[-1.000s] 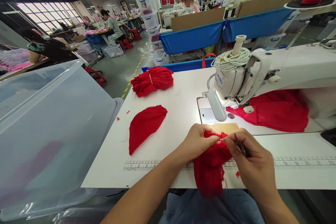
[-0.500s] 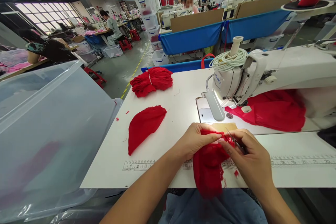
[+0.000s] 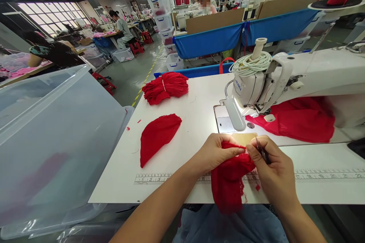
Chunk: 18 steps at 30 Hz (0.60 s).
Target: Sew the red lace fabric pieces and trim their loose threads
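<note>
Between my hands hangs a piece of red fabric (image 3: 229, 186), its lower end drooping over the table's front edge. My left hand (image 3: 221, 152) pinches the fabric's upper edge between thumb and fingers. Small dark thread snips (image 3: 262, 151) lie in my right hand (image 3: 275, 167), their tips pointing up past the index finger. The thumb and index finger of that hand press together at the fabric's edge; what they pinch is too small to make out. Loose red threads trail from the fabric's right side, beside a tiny red scrap (image 3: 257, 187) on the table.
A white sewing machine (image 3: 316, 74) stands at the right, with red cloth (image 3: 302, 119) beneath its arm. On the table's left lie a cut red piece (image 3: 159, 136) and a tied red bundle (image 3: 167, 87). A large translucent bin (image 3: 57, 133) adjoins the left edge. Several people sit farther back.
My right thumb and index finger have closed together at the fabric's edge, and the snips have turned more upright. The left hand keeps its pinch, shifted slightly right.
</note>
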Each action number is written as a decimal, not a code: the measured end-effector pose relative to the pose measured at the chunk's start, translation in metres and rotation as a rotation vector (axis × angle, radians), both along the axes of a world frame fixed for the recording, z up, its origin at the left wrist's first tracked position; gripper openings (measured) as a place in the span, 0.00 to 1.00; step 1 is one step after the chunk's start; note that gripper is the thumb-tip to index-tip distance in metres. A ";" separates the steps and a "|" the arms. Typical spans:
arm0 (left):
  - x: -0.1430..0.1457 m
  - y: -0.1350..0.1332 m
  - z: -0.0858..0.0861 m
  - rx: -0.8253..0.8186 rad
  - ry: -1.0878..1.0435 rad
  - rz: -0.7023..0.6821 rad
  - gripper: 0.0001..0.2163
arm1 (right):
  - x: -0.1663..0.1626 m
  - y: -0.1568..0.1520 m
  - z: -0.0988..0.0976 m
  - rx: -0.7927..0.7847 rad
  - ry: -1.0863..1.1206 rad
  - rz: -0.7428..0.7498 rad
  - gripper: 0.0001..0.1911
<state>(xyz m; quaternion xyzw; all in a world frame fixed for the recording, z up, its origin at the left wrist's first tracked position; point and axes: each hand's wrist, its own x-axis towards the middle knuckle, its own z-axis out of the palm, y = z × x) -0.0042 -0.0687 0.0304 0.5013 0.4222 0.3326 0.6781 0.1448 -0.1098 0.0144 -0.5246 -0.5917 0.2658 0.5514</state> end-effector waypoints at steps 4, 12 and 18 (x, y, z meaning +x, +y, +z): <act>0.000 -0.001 0.000 -0.064 -0.001 -0.020 0.18 | 0.000 0.001 -0.010 -0.079 0.159 -0.064 0.10; -0.001 0.001 -0.003 -0.070 -0.034 0.033 0.19 | 0.000 -0.012 -0.003 0.056 -0.004 -0.043 0.10; -0.001 0.002 -0.006 -0.140 -0.147 0.060 0.16 | 0.015 -0.018 0.001 0.079 -0.148 0.013 0.05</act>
